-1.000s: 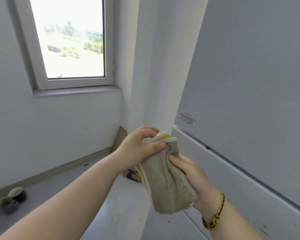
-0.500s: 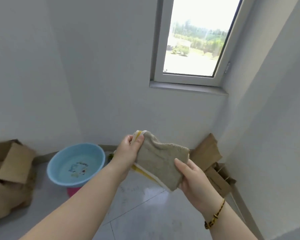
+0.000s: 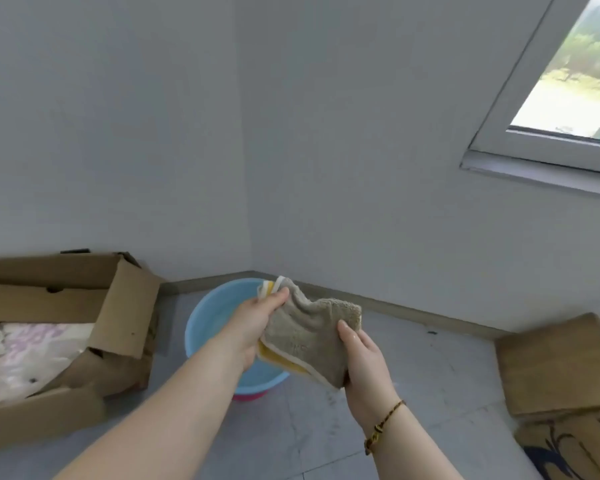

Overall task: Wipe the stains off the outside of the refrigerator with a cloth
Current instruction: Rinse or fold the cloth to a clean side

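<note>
Holding the cloth (image 3: 309, 336) stretched above the blue basin (image 3: 215, 317), left hand (image 3: 257, 322) and right hand (image 3: 364, 362) each pinch an edge, probably readying a rinse.

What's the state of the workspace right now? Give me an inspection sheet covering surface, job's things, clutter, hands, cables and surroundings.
Surface: grey tiled floor, a few dark specks.
Job's things: beige cloth with a yellow edge, held up in front of the blue basin; refrigerator not in view.
Clutter: open cardboard box at left with patterned fabric inside; flattened cardboard at right.
Hands: left hand pinches the cloth's top corner; right hand grips its lower edge, bracelet on that wrist.
Cables: nothing seen.
Surroundings: plain white walls meeting in a corner; window at upper right.
</note>
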Available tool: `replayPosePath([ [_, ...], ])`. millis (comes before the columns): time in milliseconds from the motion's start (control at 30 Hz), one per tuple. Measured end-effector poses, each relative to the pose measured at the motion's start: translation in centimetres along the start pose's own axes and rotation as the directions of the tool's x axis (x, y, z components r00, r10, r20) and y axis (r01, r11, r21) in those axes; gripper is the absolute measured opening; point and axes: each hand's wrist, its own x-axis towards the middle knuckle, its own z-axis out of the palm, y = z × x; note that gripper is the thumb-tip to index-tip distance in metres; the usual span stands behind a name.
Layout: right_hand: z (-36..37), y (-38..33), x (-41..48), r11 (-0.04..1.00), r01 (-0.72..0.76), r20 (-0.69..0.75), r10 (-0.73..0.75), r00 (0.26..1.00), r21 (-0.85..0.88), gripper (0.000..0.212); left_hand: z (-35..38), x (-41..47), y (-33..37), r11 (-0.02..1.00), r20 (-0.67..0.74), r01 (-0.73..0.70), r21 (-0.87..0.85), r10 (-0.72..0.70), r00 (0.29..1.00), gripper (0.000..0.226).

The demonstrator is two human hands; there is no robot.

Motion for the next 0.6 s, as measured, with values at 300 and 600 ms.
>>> replayPosePath([
  [300,4.3,8.8,21.2,0.965,-0.119,0.012,0.125,0.992,-0.233,0.016,-8.1,18.8,-6.9,0.992,-0.293,0.115,-0.045,-0.123,0.948,0.013],
  [600,5.8,26.8,40.4,0.889,-0.138,0.005,0.156,0.988,-0.437,0.019,-16.2,35.9,-22.5,0.992,-0.627,0.093,0.081,-0.022,0.779,0.03],
])
